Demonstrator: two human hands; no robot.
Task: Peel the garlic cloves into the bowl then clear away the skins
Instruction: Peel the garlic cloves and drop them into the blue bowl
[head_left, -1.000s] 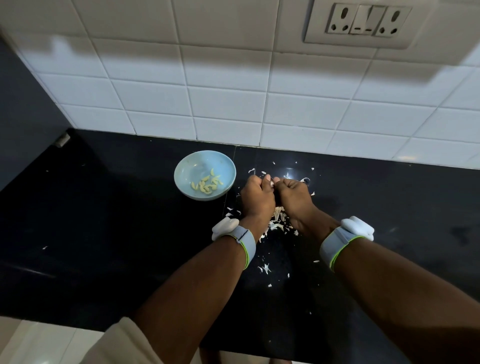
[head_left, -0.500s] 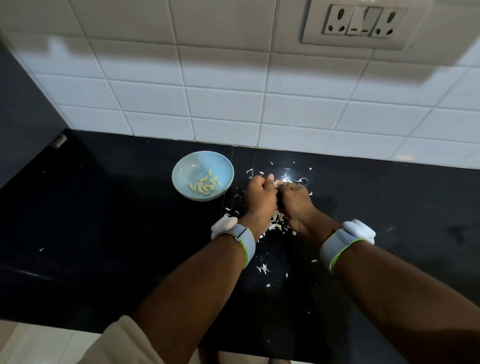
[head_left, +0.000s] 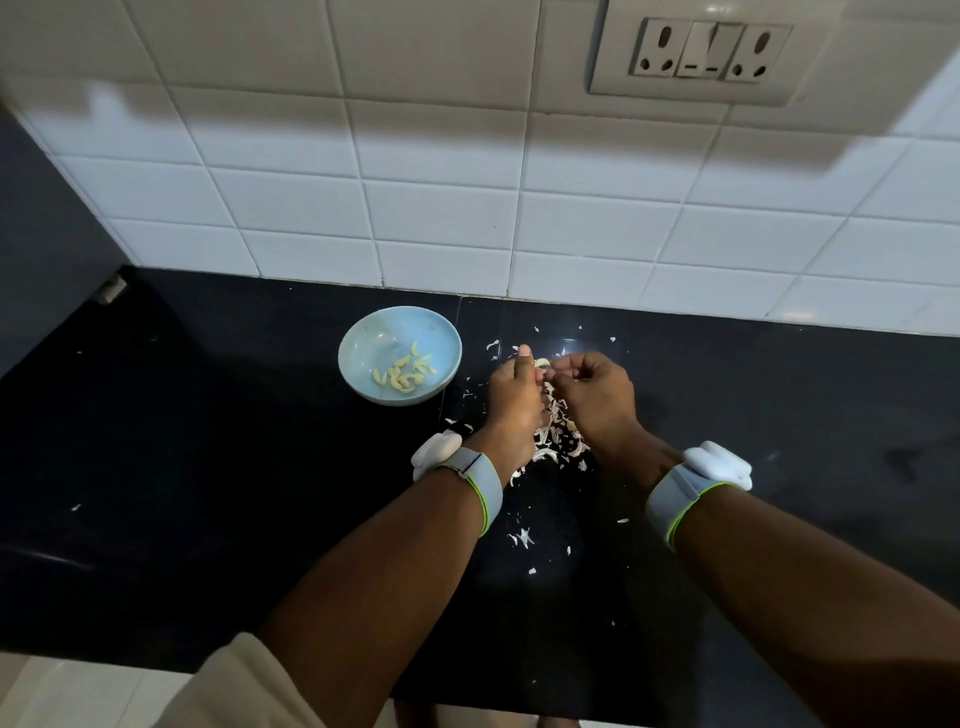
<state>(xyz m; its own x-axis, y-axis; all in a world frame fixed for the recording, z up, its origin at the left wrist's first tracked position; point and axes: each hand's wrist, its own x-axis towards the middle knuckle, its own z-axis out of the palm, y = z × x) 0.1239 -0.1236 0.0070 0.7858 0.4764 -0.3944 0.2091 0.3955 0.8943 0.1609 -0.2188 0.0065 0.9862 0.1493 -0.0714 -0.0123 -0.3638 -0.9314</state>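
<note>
Forearms reach over the glossy black counter (head_left: 208, 467), each with one grey wristband. Our left hand (head_left: 514, 400) and right hand (head_left: 597, 395), fingers curled, pinch one garlic clove (head_left: 542, 362) above papery white skins (head_left: 558, 441). Beyond-left, one round pale-blue bowl (head_left: 363, 338) holds about ten peeled cloves (head_left: 405, 374).
</note>
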